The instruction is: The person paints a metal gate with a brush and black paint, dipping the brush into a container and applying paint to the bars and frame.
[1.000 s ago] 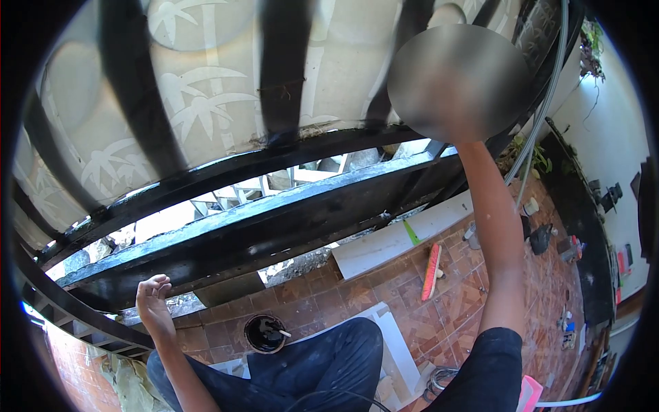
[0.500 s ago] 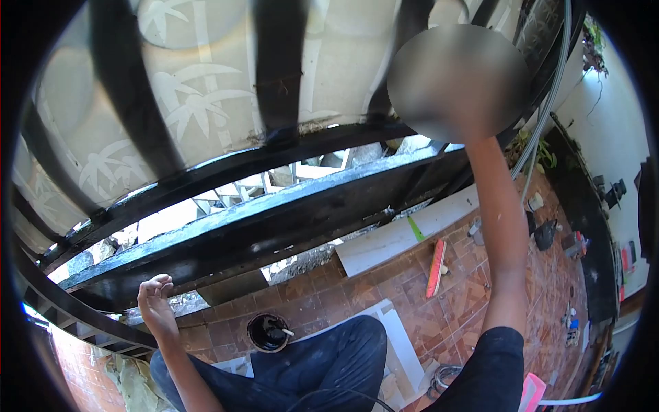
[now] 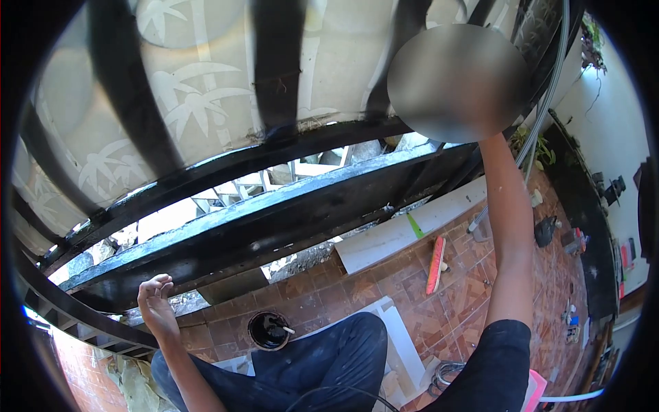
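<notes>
My left hand (image 3: 157,305) hangs beside the lower black beam (image 3: 274,230), palm up, its fingers loosely curled and slightly apart with nothing visible in them. My right arm reaches up to the upper right, near the dark upright bars (image 3: 277,69) of the railing. A grey blur covers my right hand (image 3: 484,103), so its fingers and anything in them are hidden. Below, in front of my bent leg, stands a round container of dark liquid (image 3: 268,331), with a pale handle (image 3: 289,330) sticking out at its rim.
Pale sheeting with a leaf pattern (image 3: 199,103) lies behind the bars. On the tiled floor are a white marbled slab (image 3: 384,242), a red-pink long-edged tool (image 3: 435,266) and a black bag (image 3: 546,231). Grey cables (image 3: 548,103) run down at the right.
My right forearm has shifted to the right, the hand still under the blur. My left hand has stayed in place.
</notes>
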{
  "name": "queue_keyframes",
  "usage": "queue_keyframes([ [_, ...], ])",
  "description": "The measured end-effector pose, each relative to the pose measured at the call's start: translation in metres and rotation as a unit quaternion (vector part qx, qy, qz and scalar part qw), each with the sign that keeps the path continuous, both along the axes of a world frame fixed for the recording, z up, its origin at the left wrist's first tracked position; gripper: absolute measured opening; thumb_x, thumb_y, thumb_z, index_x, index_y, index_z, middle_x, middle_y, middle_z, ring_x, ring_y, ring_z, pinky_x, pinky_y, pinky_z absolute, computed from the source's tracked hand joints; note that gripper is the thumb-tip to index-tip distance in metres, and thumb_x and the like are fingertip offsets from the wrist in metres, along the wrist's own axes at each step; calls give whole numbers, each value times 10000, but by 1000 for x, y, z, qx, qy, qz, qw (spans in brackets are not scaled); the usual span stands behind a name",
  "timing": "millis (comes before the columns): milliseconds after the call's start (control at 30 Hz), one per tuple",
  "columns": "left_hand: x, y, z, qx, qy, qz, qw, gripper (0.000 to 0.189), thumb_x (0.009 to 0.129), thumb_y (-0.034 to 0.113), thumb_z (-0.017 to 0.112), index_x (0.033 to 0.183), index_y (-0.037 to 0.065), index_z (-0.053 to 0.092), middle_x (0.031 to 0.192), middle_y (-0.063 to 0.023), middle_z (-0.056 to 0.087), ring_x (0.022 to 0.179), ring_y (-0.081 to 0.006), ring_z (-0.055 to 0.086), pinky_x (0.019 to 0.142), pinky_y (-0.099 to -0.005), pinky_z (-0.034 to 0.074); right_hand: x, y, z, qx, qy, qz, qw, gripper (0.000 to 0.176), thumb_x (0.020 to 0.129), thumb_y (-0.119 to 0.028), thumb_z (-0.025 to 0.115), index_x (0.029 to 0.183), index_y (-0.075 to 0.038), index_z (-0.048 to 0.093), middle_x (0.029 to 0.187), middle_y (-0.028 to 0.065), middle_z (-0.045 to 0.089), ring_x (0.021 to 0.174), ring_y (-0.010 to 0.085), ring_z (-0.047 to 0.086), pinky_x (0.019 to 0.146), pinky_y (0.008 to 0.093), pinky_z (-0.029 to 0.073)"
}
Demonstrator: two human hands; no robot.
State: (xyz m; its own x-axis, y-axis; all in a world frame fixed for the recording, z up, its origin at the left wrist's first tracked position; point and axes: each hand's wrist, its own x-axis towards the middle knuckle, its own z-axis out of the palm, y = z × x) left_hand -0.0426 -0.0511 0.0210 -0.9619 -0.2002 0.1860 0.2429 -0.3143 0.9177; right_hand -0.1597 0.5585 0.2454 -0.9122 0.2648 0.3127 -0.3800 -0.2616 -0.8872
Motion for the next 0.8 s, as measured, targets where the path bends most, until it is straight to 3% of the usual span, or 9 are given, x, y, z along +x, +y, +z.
queue_keyframes([
  [67,-1,2,-1,6,6,7,1000,317,940,295,372,825,54,544,961,-148,599,937,-217,550,840,-322,409,-10,14,3,24,33,-16,999,373,783,-266,386,475,-141,215,428,-17,174,395,142,167,426,304,172],
  [100,0,4,0,3,6,5,1000,318,940,294,371,825,54,544,961,-148,599,937,-218,550,841,-323,409,-13,13,2,302,47,-165,938,374,786,-270,384,478,-140,217,432,-16,177,397,137,174,423,303,173],
  [133,0,3,2,-6,4,-3,1000,318,940,294,370,825,54,543,961,-148,599,938,-219,550,841,-324,408,-12,13,-4,546,51,-301,780,376,790,-275,382,481,-139,218,436,-14,180,398,132,181,420,301,175],
  [200,-1,3,1,-9,-2,-8,1000,322,941,295,367,824,53,543,960,-148,599,937,-220,550,841,-325,408,-13,4,-2,445,17,-253,859,378,793,-272,387,480,-132,226,442,-9,191,406,127,206,421,298,183],
  [300,-1,5,3,-13,3,5,1000,329,943,297,363,823,50,543,957,-147,598,936,-221,549,839,-327,409,13,-19,11,53,167,44,984,358,799,-223,373,485,-128,230,442,-4,190,401,133,166,415,301,161],
  [467,0,2,3,-2,6,8,1000,331,944,292,362,820,46,545,959,-147,598,933,-219,548,836,-328,411,2,46,1,32,70,-86,993,353,804,-218,355,483,-136,233,439,-8,192,388,126,157,406,299,142],
  [567,-1,5,4,7,3,3,1000,333,942,292,364,817,45,547,961,-148,598,934,-221,548,835,-329,411,3,35,20,192,67,-138,969,350,795,-218,369,482,-137,233,435,-10,193,391,129,165,408,299,150],
  [667,3,5,5,-17,0,-2,1000,340,943,299,366,816,43,550,963,-147,600,932,-223,549,832,-329,413,6,12,12,40,134,-29,990,364,815,-234,374,496,-139,228,444,-23,179,381,112,189,398,293,149],
  [800,3,-3,4,0,13,-4,1000,330,937,299,376,815,50,554,962,-140,603,935,-221,549,834,-331,409,-8,9,17,338,-14,-219,915,385,811,-230,415,486,-140,230,440,-30,205,367,110,198,391,289,155],
])
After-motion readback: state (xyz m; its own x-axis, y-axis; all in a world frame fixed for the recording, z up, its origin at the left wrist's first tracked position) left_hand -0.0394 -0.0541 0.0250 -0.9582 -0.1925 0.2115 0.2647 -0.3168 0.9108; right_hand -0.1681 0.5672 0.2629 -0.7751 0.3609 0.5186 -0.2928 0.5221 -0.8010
